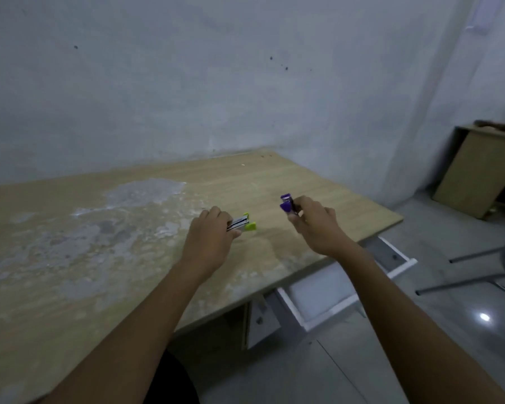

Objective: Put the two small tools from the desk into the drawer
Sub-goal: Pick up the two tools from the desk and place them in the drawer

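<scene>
My left hand (212, 233) grips a small green and silver stapler (244, 223) just above the wooden desk (129, 228), with its green end poking out to the right. My right hand (314, 223) holds a small purple stapler (287, 203), tilted upward, over the desk's right part. A white drawer (327, 293) stands pulled open under the desk's front right edge, below my right forearm, which hides part of it.
The desk top has a worn, pale patch (99, 228) on its left half and stands against a grey wall. A wooden cabinet (478, 170) sits at the far right. Metal chair legs (473, 269) stand on the tiled floor right of the drawer.
</scene>
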